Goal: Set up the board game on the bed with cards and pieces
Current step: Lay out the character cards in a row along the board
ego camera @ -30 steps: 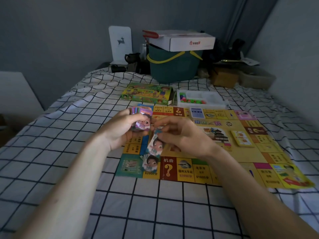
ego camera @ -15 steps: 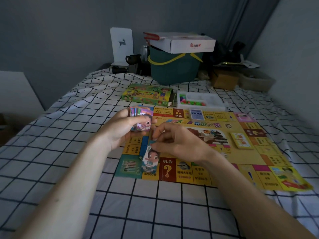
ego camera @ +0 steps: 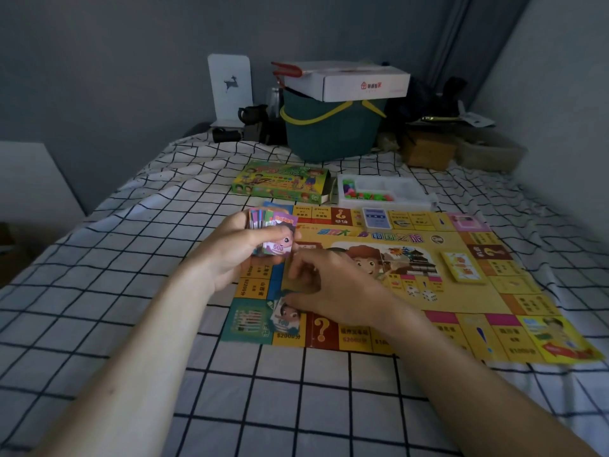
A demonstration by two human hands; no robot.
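Your left hand (ego camera: 230, 249) clutches a fanned wad of play money (ego camera: 272, 235) (loosely, so notes could slip), while your right hand (ego camera: 329, 285), fingers curled, presses one note (ego camera: 285, 316) onto the board (ego camera: 461, 301).

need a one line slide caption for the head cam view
Left hand holds a stack of play money while the right hand lays a bill on the game board.

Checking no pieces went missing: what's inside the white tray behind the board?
The white tray holds a cluster of small coloured pieces, pink, green and red, in its left part. The rest looks bare. Its near wall hides the floor along that edge, and the pieces are too small to count.
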